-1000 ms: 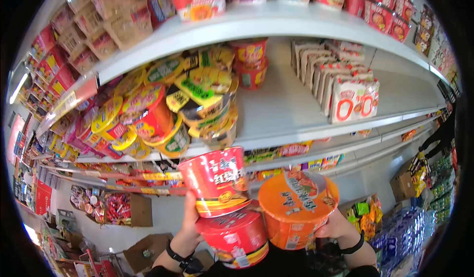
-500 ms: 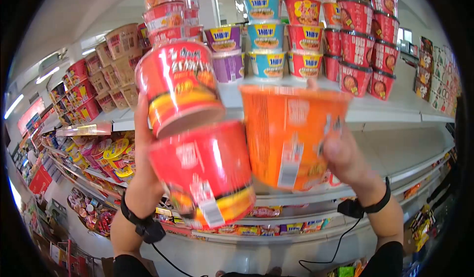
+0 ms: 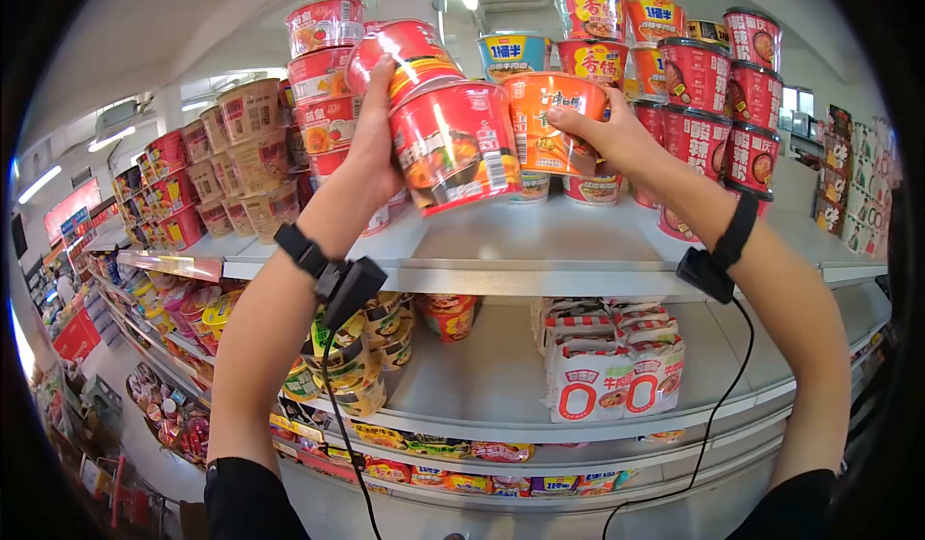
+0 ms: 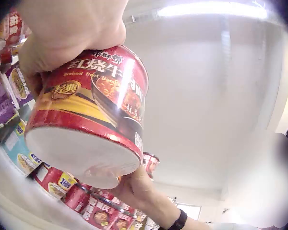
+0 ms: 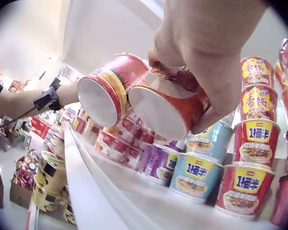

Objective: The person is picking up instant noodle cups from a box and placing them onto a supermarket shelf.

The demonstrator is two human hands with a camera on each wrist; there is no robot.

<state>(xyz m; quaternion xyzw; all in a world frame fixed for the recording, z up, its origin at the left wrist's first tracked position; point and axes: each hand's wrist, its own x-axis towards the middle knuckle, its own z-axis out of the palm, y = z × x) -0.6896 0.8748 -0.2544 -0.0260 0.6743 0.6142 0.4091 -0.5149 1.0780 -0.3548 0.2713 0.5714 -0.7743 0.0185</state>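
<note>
Two red noodle buckets are held up over the top shelf. The left hand (image 3: 371, 140) grips their left side, around the upper red bucket (image 3: 405, 56); the lower red bucket (image 3: 457, 145) leans against it, tilted. Pinched by the right hand (image 3: 602, 133), an orange bucket (image 3: 551, 121) is side by side with the lower red one. In the left wrist view the left hand (image 4: 72, 33) lies over a red bucket (image 4: 93, 105) whose white base shows. From the right wrist, the right hand (image 5: 201, 57) curls round the orange bucket (image 5: 182, 103).
Stacked cups stand on the top shelf (image 3: 540, 278): blue cups (image 3: 515, 55) behind the buckets, dark red cups (image 3: 692, 102) on the right, brown cups (image 3: 258, 135) on the left. White noodle packs (image 3: 617, 371) and yellow-black bowls (image 3: 358, 376) sit on the shelf below. Cables hang from both wrists.
Both hands have carried the buckets up and away from the body, from in front of the lower shelves to above the top shelf. The view has tilted upward from its earlier downward angle.
</note>
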